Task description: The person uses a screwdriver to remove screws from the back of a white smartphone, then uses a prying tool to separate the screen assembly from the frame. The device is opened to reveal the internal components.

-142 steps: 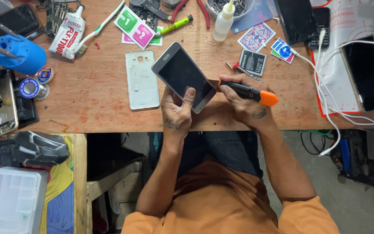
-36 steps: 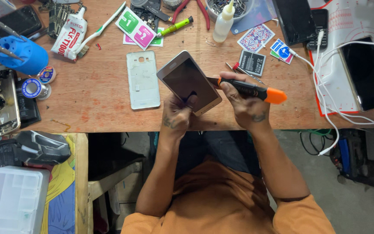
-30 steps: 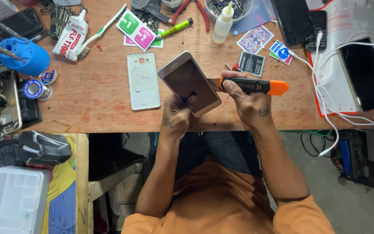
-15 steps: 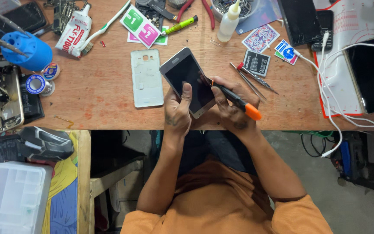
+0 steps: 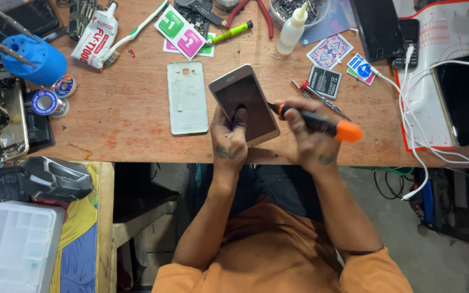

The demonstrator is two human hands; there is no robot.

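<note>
My left hand (image 5: 230, 139) holds a gold-framed smartphone (image 5: 245, 103) with a dark screen, tilted above the wooden workbench (image 5: 131, 116); the thumb lies across the glass. My right hand (image 5: 310, 141) grips a black screwdriver with an orange cap (image 5: 321, 123), its tip touching the phone's right edge. A white phone back cover (image 5: 188, 97) lies flat just left of the phone.
Around are a blue tool stand (image 5: 35, 58), a glue tube (image 5: 96, 37), wipe packets (image 5: 184, 32), a green pen (image 5: 230, 33), a squeeze bottle (image 5: 292, 28), a black battery (image 5: 324, 81), tweezers (image 5: 321, 99), white cables (image 5: 413, 108) and dark phones (image 5: 465, 100) at right. A clear plastic box (image 5: 12, 244) sits lower left.
The screwdriver went from level to pointing down across the phone, and now lies nearly level again with its tip at the phone's right edge. The phone turned slightly in my left hand.
</note>
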